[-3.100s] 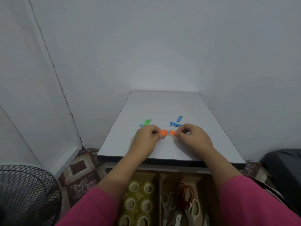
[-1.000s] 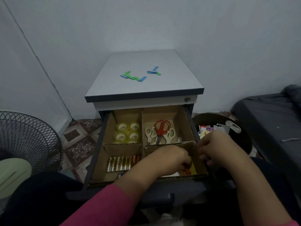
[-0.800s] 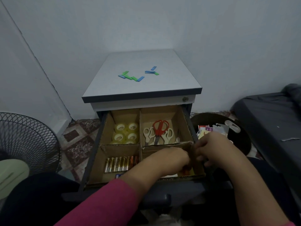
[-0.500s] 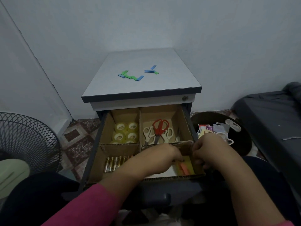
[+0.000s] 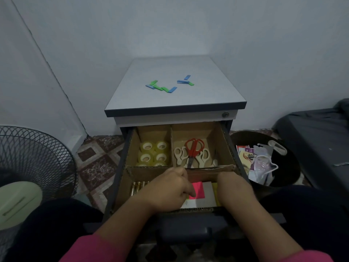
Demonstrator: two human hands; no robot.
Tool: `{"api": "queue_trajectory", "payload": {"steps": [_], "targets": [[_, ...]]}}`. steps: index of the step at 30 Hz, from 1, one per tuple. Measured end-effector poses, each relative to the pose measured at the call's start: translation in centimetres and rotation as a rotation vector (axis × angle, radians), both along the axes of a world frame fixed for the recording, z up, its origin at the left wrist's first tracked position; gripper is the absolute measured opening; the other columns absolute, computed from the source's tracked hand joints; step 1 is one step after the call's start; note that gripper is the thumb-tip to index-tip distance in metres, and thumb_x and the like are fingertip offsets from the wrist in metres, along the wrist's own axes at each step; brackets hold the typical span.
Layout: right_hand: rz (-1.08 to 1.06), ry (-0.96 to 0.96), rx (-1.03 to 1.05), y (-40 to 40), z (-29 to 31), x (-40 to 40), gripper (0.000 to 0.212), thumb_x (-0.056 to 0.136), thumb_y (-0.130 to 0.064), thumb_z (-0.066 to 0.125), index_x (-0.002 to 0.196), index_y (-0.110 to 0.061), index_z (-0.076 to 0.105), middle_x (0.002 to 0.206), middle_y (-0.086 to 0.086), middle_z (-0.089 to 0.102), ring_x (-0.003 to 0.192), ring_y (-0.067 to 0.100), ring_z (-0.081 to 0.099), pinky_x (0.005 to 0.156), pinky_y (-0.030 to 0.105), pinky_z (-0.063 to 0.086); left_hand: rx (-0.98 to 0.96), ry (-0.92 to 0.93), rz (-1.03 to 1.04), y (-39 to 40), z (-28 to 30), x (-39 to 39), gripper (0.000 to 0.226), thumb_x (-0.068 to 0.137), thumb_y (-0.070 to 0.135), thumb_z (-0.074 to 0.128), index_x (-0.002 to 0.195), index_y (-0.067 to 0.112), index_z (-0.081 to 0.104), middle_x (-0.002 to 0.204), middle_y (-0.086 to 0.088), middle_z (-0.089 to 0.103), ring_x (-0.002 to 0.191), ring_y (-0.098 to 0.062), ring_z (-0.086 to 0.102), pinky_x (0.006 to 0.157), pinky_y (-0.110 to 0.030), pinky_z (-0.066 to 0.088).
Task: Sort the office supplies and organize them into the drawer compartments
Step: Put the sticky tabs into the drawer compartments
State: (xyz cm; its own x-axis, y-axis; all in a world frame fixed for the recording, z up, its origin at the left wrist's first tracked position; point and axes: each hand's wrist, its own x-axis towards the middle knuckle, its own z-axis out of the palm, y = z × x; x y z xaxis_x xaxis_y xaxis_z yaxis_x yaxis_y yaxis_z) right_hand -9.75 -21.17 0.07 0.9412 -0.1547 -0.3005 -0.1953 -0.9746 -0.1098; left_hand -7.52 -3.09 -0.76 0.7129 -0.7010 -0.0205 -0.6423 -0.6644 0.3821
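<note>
Head view looked down on an open drawer (image 5: 120,178) lined with cardboard dividers, under a small cabinet whose worktop (image 5: 175,99) carried loose green and blue strips (image 5: 162,88), lying flat at mixed angles; the back-left compartment held tape rolls (image 5: 154,153) standing on their flat sides, holes up; the back-right compartment held scissors (image 5: 192,152), the red pair on top with its handles toward the cabinet and its blades pointing toward the person, long axis running front to back; batteries (image 5: 137,187) lay side by side in the front-left compartment, long axes front to back. The left hand (image 5: 168,190) reached into the front-right compartment with fingers curled over a pink sticky pad (image 5: 198,190), touching its near-left corner; whether it pinched anything could not be told. The right hand (image 5: 234,188) lay at that compartment's right side, fingers tucked down out of sight, grip unclear. A yellow pad edge (image 5: 215,188) showed beside the right hand. A bin (image 5: 290,165) of scraps stood right of the drawer; a fan (image 5: 35,159) stood at left.
</note>
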Motion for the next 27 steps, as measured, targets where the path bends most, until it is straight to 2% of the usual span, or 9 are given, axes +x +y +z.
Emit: {"api": "queue_trajectory", "payload": {"steps": [6,8,11,13,16,19,23,25,27], "targets": [[-0.004,-0.016,-0.026,-0.2,-0.4,0.2,0.022,0.096,-0.012,0.042,0.108,-0.012,0.061,0.114,0.004,0.063,0.107,0.020,0.061,0.082,0.027,0.047,0.074,0.015,0.015,-0.2,0.4,-0.2,0.040,0.091,0.012,0.045,0.120,0.030,0.066,0.115,0.004,0.046,0.114,-0.015,0.042,0.091,-0.018,0.032],[-0.020,-0.016,-0.017,-0.4,-0.2,0.4,0.018,0.093,-0.011,0.045,0.103,-0.012,0.060,0.102,0.003,0.062,0.101,0.020,0.062,0.078,0.027,0.047,0.074,0.006,0.014,-0.3,0.4,-0.1,0.040,0.091,0.012,0.045,0.120,0.029,0.066,0.115,0.004,0.047,0.114,-0.016,0.042,0.090,-0.017,0.030],[-0.032,-0.042,0.063,-0.5,-0.3,1.2,0.006,0.087,-0.014,0.055,0.088,-0.013,0.061,0.076,0.000,0.053,0.080,0.019,0.059,0.067,0.027,0.047,0.079,-0.004,0.015,-0.4,0.2,-0.1,0.039,0.091,0.013,0.045,0.119,0.031,0.066,0.111,0.004,0.046,0.111,-0.018,0.042,0.087,-0.020,0.031],[-0.055,-0.048,0.126,-0.2,-0.3,1.2,0.009,0.084,-0.019,0.061,0.077,-0.013,0.059,0.072,0.000,0.054,0.073,0.018,0.058,0.063,0.027,0.049,0.093,-0.026,0.006,-0.6,0.1,-0.2,0.039,0.092,0.014,0.045,0.120,0.032,0.065,0.109,0.004,0.045,0.109,-0.018,0.041,0.086,-0.020,0.029],[-0.068,-0.058,0.173,0.4,-0.6,1.1,0.011,0.082,-0.023,0.064,0.077,-0.014,0.060,0.074,0.001,0.058,0.075,0.018,0.062,0.067,0.030,0.053,0.111,-0.042,-0.016,-0.8,-0.2,-0.1,0.037,0.092,0.014,0.044,0.120,0.027,0.066,0.112,0.002,0.052,0.108,-0.017,0.039,0.092,-0.023,0.031],[-0.069,-0.041,0.162,0.4,-0.8,1.1,0.011,0.084,-0.025,0.065,0.089,-0.016,0.064,0.082,0.001,0.062,0.080,0.017,0.062,0.074,0.034,0.056,0.130,-0.054,-0.036,-0.7,-1.0,0.3,0.035,0.092,0.016,0.044,0.115,0.025,0.068,0.108,0.006,0.061,0.106,-0.016,0.040,0.097,-0.033,0.036],[0.012,0.062,0.091,-0.4,-0.2,1.5,0.026,0.087,-0.016,0.060,0.110,-0.026,0.066,0.104,-0.001,0.062,0.086,0.015,0.057,0.079,0.031,0.054,0.166,-0.081,-0.063,-1.0,-1.0,0.3,0.037,0.095,0.014,0.043,0.123,0.024,0.064,0.113,0.008,0.064,0.105,-0.015,0.037,0.097,-0.032,0.030],[0.053,0.151,0.090,-0.5,0.3,1.4,0.034,0.088,-0.015,0.058,0.118,-0.030,0.063,0.114,0.000,0.060,0.097,0.017,0.057,0.086,0.032,0.052,0.202,-0.113,-0.073,-1.2,-0.7,0.3,0.038,0.096,0.014,0.042,0.127,0.025,0.061,0.112,0.005,0.062,0.106,-0.016,0.036,0.096,-0.031,0.028],[0.073,0.133,0.084,-0.4,0.2,1.3,0.037,0.087,-0.015,0.058,0.120,-0.033,0.062,0.116,-0.001,0.060,0.103,0.018,0.058,0.088,0.033,0.052,0.230,-0.119,-0.068,-1.3,-0.6,0.3,0.039,0.096,0.015,0.042,0.129,0.026,0.059,0.111,0.004,0.060,0.106,-0.017,0.036,0.095,-0.032,0.028]]}}
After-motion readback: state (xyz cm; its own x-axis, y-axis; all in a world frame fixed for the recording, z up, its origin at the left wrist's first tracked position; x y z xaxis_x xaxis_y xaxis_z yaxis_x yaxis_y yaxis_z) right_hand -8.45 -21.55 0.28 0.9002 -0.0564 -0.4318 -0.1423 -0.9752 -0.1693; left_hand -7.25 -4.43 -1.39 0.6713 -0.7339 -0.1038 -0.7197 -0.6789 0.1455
